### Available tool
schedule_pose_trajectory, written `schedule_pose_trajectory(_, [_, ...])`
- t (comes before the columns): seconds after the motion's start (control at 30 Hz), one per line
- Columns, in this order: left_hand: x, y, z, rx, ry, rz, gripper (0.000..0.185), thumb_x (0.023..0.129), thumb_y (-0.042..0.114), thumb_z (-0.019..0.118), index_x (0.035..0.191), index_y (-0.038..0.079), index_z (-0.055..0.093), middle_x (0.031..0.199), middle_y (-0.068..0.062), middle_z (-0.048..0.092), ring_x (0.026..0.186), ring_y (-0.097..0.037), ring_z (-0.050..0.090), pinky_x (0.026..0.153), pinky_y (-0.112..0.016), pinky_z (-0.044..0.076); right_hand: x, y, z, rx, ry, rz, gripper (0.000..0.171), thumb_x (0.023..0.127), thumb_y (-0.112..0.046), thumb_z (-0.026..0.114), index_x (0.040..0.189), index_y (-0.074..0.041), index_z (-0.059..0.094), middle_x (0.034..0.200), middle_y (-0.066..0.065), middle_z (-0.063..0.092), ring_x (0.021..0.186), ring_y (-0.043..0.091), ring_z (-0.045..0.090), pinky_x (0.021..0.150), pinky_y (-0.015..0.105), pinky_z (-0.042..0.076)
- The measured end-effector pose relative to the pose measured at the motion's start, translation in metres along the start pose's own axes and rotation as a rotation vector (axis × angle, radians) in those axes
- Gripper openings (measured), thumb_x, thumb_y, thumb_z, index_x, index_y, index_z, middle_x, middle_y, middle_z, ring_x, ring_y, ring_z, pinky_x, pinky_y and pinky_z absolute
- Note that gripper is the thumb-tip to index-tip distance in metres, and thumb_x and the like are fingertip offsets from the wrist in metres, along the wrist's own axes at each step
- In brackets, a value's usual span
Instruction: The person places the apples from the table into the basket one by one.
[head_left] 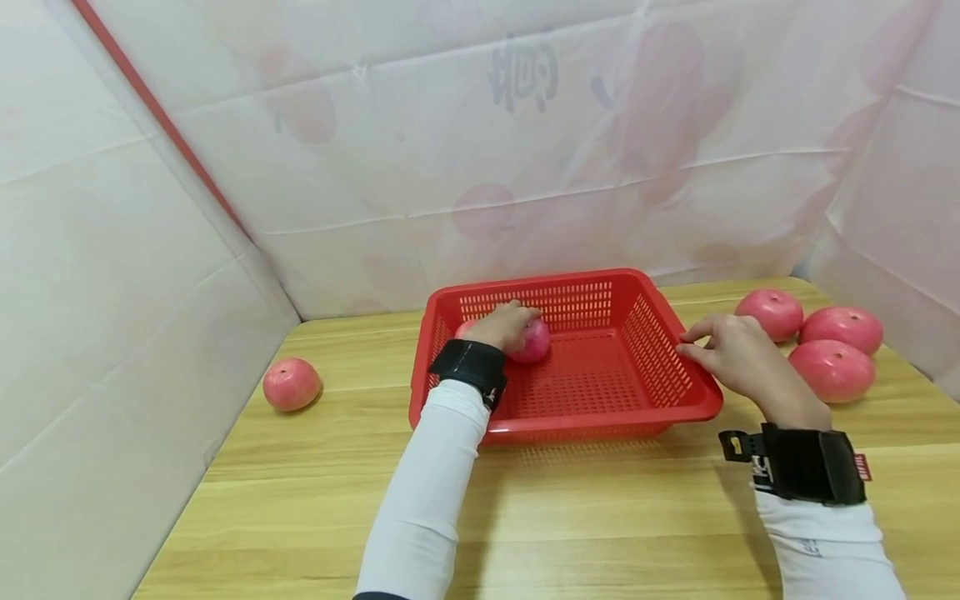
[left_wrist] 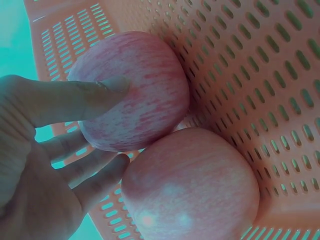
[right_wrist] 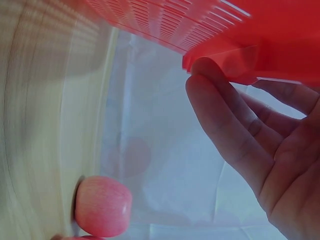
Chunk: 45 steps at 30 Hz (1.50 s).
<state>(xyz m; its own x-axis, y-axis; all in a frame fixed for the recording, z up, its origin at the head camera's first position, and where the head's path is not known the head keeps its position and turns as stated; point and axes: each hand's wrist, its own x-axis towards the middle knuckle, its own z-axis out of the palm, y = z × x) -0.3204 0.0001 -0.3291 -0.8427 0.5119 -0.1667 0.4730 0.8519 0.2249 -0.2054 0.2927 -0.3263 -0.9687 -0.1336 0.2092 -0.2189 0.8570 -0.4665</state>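
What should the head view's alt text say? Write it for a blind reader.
A person's left hand rests on an apple inside a red basket on a wooden table, while the right hand touches the basket's right rim. Three apples lie right of the basket, one to its left.

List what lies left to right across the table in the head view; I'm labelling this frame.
Lone apple → left hand on an apple in the basket → right hand at the basket's right rim → three apples.
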Motion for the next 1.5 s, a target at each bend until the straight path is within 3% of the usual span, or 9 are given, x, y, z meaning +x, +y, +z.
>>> schedule_pose_trajectory(0.33, [0.002, 0.001, 0.000, 0.008, -0.007, -0.008, 0.064, 0.095, 0.014, 0.069, 0.154, 0.020, 0.046, 0.149, -0.011, 0.048, 0.137, -0.028, 0.041, 0.107, -0.046, 0.044, 0.002, 0.002, -0.001, 0.009, -0.013, 0.013, 0.021, 0.091, -0.003, 0.073, 0.101, 0.015, 0.071, 0.088, 0.028, 0.070, 0.068, 0.031, 0.070, 0.057, 0.041, 0.060])
schedule_pose_trajectory(0.5, [-0.001, 0.004, -0.003, -0.031, -0.001, -0.058, 0.069, 0.096, 0.018, 0.068, 0.158, 0.024, 0.039, 0.158, -0.011, 0.037, 0.148, -0.030, 0.028, 0.114, -0.052, 0.035, 0.000, 0.002, 0.000, 0.014, -0.012, 0.014, 0.021, 0.091, -0.003, 0.073, 0.102, 0.015, 0.071, 0.088, 0.028, 0.070, 0.069, 0.033, 0.070, 0.058, 0.042, 0.060])
schedule_pose_trajectory(0.6, [-0.003, 0.005, -0.005, -0.031, 0.008, -0.055, 0.067, 0.098, 0.022, 0.066, 0.159, 0.025, 0.038, 0.159, -0.010, 0.035, 0.150, -0.030, 0.025, 0.116, -0.053, 0.031, -0.002, 0.002, 0.000, 0.023, -0.009, 0.012, 0.021, 0.091, -0.003, 0.073, 0.102, 0.015, 0.071, 0.088, 0.027, 0.070, 0.069, 0.033, 0.070, 0.058, 0.043, 0.060])
schedule_pose_trajectory(0.8, [-0.010, 0.006, -0.014, -0.018, 0.029, -0.040, 0.073, 0.093, 0.025, 0.072, 0.158, 0.025, 0.039, 0.155, -0.010, 0.041, 0.144, -0.029, 0.033, 0.107, -0.051, 0.044, -0.005, 0.002, -0.002, 0.006, 0.013, 0.000, 0.021, 0.090, -0.003, 0.074, 0.101, 0.015, 0.072, 0.082, 0.025, 0.071, 0.064, 0.029, 0.070, 0.056, 0.040, 0.059])
schedule_pose_trajectory(1.07, [-0.015, 0.011, -0.028, -0.013, 0.047, -0.032, 0.078, 0.090, 0.014, 0.077, 0.158, 0.022, 0.039, 0.154, -0.011, 0.040, 0.141, -0.030, 0.034, 0.103, -0.050, 0.048, -0.006, 0.005, -0.008, -0.023, 0.021, -0.006, 0.022, 0.090, -0.005, 0.074, 0.100, 0.015, 0.071, 0.083, 0.025, 0.071, 0.067, 0.034, 0.071, 0.056, 0.037, 0.058])
schedule_pose_trajectory(1.5, [-0.029, -0.011, -0.032, -0.002, 0.064, -0.047, 0.071, 0.093, 0.015, 0.073, 0.157, 0.019, 0.041, 0.156, -0.013, 0.039, 0.144, -0.032, 0.033, 0.105, -0.050, 0.047, -0.001, 0.002, 0.002, 0.025, -0.023, 0.016, 0.022, 0.091, -0.005, 0.073, 0.102, 0.014, 0.072, 0.087, 0.026, 0.071, 0.068, 0.030, 0.070, 0.058, 0.041, 0.060])
